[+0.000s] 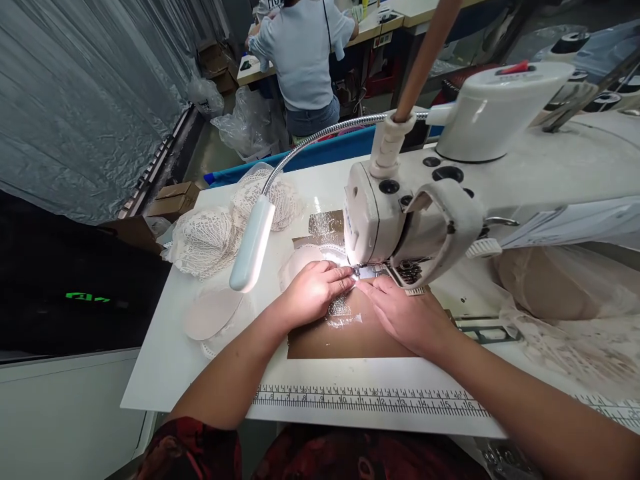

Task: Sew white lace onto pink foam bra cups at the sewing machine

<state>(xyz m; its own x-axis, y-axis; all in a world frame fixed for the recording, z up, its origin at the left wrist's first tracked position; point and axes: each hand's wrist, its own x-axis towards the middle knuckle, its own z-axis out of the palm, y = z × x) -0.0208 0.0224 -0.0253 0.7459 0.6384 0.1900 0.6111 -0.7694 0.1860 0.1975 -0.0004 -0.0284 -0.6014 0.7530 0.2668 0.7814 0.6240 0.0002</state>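
Note:
Under the lit needle area of a white sewing machine (367, 220) lies a pale bra cup (300, 259) with a scalloped lace edge, flat on the bed. My left hand (316, 291) is beside the presser foot (356, 270), its closed fingers pressing the cup's near edge. From the other side, my right hand (403, 312) has its fingertips bunched at the same edge, just in front of the foot. The fingertips nearly meet, and they hide part of the fabric. A brown sheet (325, 343) taped to the table lies beneath both hands.
Lace cups (200, 240) are piled at the left, with a smooth pale cup (213, 313) nearer me. A lamp (253, 243) on a bendable neck hangs over the table. Beige mesh pieces (555, 287) lie at right. A printed ruler (370, 400) runs along the front edge. A person (305, 60) sits beyond.

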